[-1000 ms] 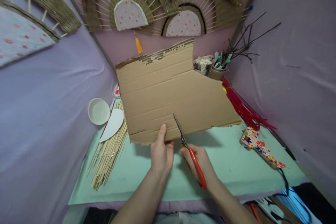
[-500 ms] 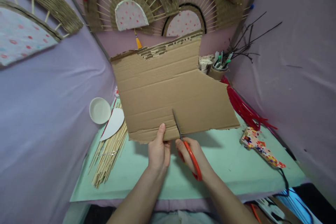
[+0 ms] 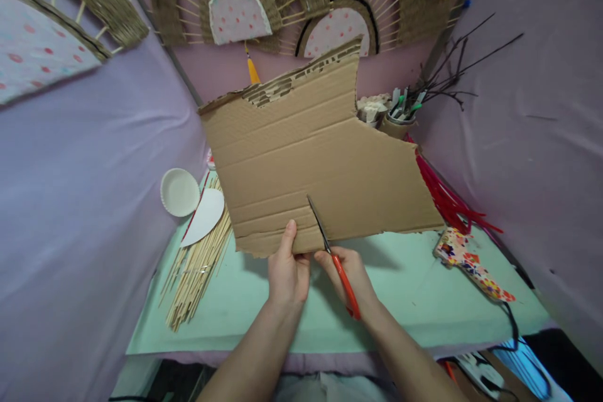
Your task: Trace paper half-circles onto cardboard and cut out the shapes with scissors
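A large sheet of brown cardboard (image 3: 292, 157), torn along its top edge, is held up and tilted above the table. My left hand (image 3: 288, 267) grips its lower edge, thumb on the near face and fingers behind. Just to the right, my right hand (image 3: 351, 276) is closed round the red handles of a pair of scissors (image 3: 346, 282). One dark blade lies across the near face of the cardboard, its tip pointing up and slightly left; the other blade is hidden behind the sheet.
Thin wooden sticks (image 3: 198, 282), a white half-round piece (image 3: 205, 218) and a white bowl (image 3: 179, 193) are at the left. On the right lie a flower-patterned glue gun (image 3: 471, 264), red strands (image 3: 443, 195) and a pot of pens (image 3: 398, 119). Woven fan shapes (image 3: 240, 12) hang behind.
The scissor handles have drawn closer together, and the blade has turned slightly. The cardboard's right side has shifted a little to the right. My left hand keeps its hold.
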`<state>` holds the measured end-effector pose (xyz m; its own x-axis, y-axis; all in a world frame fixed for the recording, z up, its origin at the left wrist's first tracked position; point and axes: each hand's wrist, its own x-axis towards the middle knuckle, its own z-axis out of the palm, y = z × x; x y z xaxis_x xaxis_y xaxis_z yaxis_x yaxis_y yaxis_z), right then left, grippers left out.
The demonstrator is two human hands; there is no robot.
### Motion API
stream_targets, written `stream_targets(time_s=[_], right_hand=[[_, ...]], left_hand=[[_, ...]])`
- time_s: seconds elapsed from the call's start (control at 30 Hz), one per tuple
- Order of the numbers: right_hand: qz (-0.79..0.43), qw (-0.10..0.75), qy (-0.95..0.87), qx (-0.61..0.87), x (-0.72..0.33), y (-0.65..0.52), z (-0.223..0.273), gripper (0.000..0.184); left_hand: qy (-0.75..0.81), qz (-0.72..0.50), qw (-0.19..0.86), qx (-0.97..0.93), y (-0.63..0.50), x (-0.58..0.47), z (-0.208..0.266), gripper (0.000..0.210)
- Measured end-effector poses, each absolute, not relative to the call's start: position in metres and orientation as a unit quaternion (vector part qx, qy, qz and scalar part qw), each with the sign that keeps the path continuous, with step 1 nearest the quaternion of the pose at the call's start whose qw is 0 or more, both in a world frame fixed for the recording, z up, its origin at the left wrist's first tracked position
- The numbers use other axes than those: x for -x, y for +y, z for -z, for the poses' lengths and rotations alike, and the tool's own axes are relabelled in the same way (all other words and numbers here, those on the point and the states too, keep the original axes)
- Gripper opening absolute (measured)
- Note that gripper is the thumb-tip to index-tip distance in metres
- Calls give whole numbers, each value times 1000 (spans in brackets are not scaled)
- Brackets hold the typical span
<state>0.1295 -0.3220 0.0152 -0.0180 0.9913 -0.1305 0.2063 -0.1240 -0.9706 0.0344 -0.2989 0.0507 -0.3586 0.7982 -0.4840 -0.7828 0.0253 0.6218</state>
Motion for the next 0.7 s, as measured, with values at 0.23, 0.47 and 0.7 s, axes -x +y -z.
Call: stream_targets(time_s=[0.23,0.47,0.7], right_hand=[[-482,401,-499,598,-125,-323,-9,47],[-501,382,-516,581,-128,-312,-15,56],[-532,401,-505,549,-126,-314,-11,55]], left_hand=[[454,-684,570,-17,-291,-34,-41,33],[463,-673,577,-24,-293,-30,-41,33],[459,-689,560,-14,-297,-28,-42,38]])
